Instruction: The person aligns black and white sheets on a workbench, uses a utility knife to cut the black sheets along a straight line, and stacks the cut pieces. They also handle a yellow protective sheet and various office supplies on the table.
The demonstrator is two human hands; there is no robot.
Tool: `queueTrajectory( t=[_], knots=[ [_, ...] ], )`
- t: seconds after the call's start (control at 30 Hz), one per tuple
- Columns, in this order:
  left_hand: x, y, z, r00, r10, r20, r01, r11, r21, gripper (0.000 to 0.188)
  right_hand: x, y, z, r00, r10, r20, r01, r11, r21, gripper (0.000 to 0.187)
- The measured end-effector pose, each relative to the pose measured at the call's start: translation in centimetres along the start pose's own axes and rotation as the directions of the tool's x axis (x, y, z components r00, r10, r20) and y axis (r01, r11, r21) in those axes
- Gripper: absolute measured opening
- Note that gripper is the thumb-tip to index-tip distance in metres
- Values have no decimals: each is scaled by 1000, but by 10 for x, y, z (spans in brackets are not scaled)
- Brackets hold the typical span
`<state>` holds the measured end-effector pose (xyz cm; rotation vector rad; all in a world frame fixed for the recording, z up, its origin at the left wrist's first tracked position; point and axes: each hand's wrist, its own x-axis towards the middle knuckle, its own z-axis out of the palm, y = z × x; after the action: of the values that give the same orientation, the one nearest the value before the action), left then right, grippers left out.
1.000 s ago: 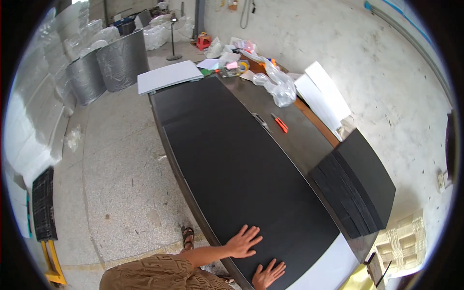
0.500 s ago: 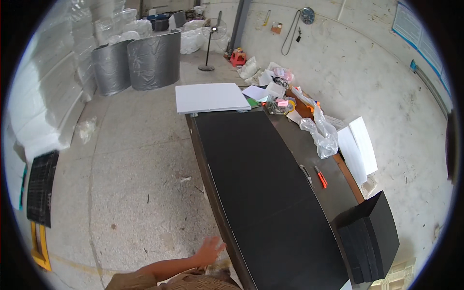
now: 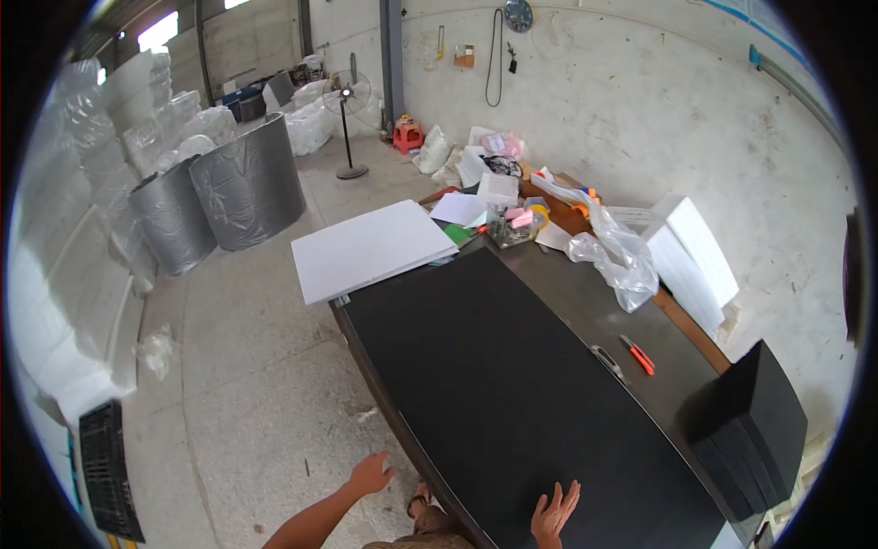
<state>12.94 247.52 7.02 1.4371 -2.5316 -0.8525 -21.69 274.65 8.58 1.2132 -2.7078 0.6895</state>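
Left hand (image 3: 370, 474), extended forward, thumb apart; right hand (image 3: 552, 520), digits slightly parted. Black sheet (image 3: 494, 375): beneath right hand, rightward of left.

A broad, smooth black sheet (image 3: 494, 375) lies flat along the dark table (image 3: 585, 306), nearer its left edge.

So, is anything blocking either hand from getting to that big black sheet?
Nothing visible blocks the right hand, which is over the black sheet. The left hand is out beside the table, with only the table's edge between. The red cutter lies past the sheet's right side, clear of both.
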Motion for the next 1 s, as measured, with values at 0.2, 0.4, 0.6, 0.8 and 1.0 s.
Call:
queueTrajectory(
  t=[0.2, 0.4, 0.6, 0.8, 1.0],
  knots=[
    [103, -106, -69, 936, -324, -140, 283, 926, -252, 45, 54, -87, 50, 999, -35, -20, 36, 997, 72, 42],
    [200, -233, -155, 690, -686, 231, 478, 192, -857, 73, 95, -142, 72, 999, -17, 33, 11, 982, 187, 43],
    [320, -319, -239, 642, -722, 259, 338, -36, -940, 94, 100, -186, 75, 989, 147, -3, -147, 987, 60, 39],
    [427, -354, -274, 785, -512, 348, 310, -162, -937, 96, 65, -247, 102, 951, 270, -152, -294, 941, -167, 39],
    [464, -353, -278, 942, -151, 301, 315, 79, -946, 66, 122, -330, 125, 933, 359, -9, -359, 933, -24, 31]
  ],
)
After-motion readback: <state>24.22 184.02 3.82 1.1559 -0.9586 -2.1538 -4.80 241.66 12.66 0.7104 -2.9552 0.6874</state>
